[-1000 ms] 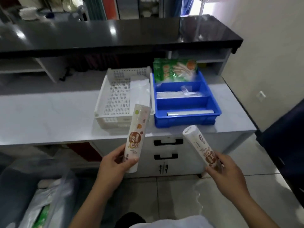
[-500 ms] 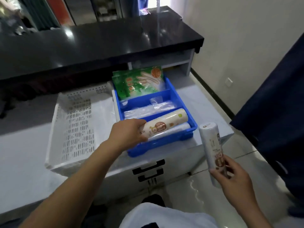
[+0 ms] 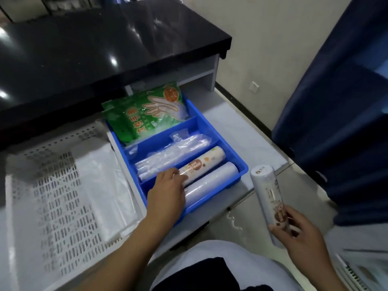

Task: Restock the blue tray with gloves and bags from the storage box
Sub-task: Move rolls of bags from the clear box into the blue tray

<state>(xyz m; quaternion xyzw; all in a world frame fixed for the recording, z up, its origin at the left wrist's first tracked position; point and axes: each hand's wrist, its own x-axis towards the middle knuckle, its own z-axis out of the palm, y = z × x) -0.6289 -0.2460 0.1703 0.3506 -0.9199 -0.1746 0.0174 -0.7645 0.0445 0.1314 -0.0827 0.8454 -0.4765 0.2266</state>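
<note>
Resting in the near compartment of the blue tray (image 3: 232,152) on the worktop (image 3: 247,143), a printed bag roll (image 3: 206,162) is lying under the left hand (image 3: 168,194), fingers draped loosely over its near-left end; the right hand (image 3: 302,234) is gripping a second roll (image 3: 267,200), upright, off the worktop's near-right edge.

The left hand (image 3: 165,196) covers the near ends of the printed cream bag roll (image 3: 202,165) and the plain clear film roll (image 3: 210,183) in the blue plastic tray's (image 3: 212,127) front compartment, while the white perforated plastic basket (image 3: 52,196) is motion-blurred and cut off at the picture's left edge.
</note>
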